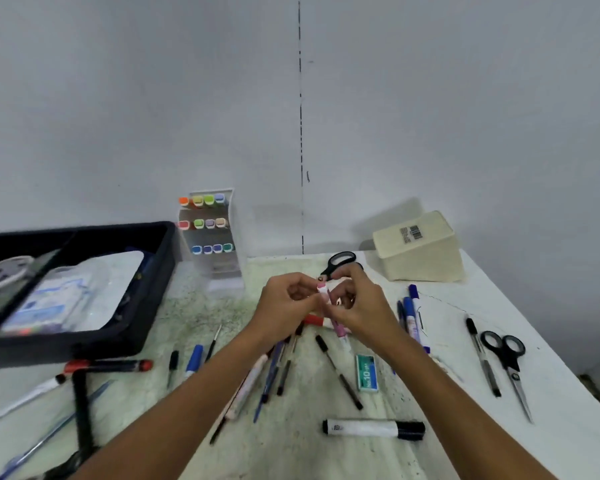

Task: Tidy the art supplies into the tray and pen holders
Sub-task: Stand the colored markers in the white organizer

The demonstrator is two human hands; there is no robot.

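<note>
While my left hand point(286, 303) and right hand point(355, 306) both pinch this small pink marker point(323, 293), a slip drops it among the pens mid-worktop.

Small marker point(323, 292) mostly hidden by fingers point(309, 299), black tray point(153, 306) cut off at left edge, its contents blurred

Plain craft desk against bare wall point(430, 98): strewn pens point(340, 374), scissors point(508, 365), marker rack point(210, 233).

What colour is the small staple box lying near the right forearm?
Teal-green staple box with white lettering, clearest in the head view.
</note>
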